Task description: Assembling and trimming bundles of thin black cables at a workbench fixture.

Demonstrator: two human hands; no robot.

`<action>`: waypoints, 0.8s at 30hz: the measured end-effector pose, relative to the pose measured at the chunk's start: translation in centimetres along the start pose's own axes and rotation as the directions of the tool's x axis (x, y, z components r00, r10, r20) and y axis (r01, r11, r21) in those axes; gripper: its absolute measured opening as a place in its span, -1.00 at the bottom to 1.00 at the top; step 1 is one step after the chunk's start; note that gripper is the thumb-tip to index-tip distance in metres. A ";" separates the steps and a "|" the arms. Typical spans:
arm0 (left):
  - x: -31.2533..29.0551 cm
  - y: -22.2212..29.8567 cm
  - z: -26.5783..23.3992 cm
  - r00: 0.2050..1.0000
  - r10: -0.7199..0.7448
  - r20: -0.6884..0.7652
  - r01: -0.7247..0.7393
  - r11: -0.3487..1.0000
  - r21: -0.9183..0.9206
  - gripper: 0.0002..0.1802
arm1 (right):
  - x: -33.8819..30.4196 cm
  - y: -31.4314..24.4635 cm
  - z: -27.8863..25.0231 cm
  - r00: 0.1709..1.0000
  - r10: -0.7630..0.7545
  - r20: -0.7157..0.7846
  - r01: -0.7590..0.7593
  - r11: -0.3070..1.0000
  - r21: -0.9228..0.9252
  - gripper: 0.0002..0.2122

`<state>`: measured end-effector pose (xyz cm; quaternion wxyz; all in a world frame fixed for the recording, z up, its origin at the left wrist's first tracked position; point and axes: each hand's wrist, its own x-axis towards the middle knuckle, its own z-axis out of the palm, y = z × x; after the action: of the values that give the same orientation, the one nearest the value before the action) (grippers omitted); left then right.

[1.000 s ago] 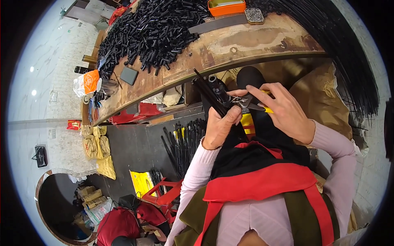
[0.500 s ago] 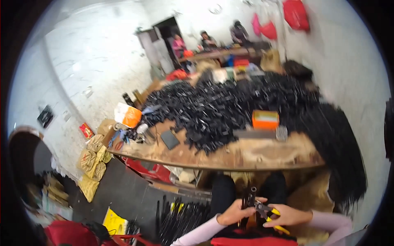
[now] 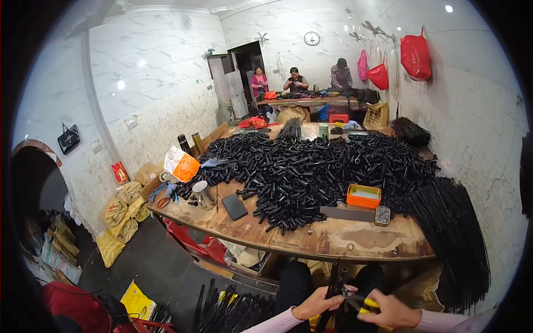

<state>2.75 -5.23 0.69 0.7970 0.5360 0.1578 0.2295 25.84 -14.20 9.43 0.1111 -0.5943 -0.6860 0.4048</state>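
Observation:
Low at the front, between my knees, my left hand point(image 3: 317, 303) is closed around long black rods point(image 3: 335, 284), one of which has a ring-like tubular end on top. My right hand point(image 3: 393, 312) grips yellow-handled pliers point(image 3: 368, 303). The dark jaws of the pliers are at the rods, close to my left fingers; exactly what they bite on is too small to make out. Beyond my hands, a large heap of short black tubular parts point(image 3: 294, 172) covers much of the wooden table point(image 3: 366, 240).
An orange box point(image 3: 363, 197), a small tin of tiny metal pieces point(image 3: 382, 215), a dark flat phone-like object point(image 3: 234, 206) and a metal mug point(image 3: 203, 195) lie on the table. Long black rods point(image 3: 452, 238) hang over its right end; more stand at lower left point(image 3: 236, 313). Several people work behind.
The view has tilted and steadied, so the table and my hands sit lower in it. My left hand keeps the rods and my right hand keeps the pliers.

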 end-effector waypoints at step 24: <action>-0.9 0.3 -0.1 1.000 -0.006 -0.003 0.006 0.997 0.076 -0.52 | 0.9 2.6 2.1 0.953 -0.120 0.279 -0.004 0.914 0.406 -0.58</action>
<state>1.92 -5.56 0.93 0.7764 0.5652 0.1693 0.2216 26.13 -14.34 5.91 0.1384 -0.4702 -0.6144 0.6183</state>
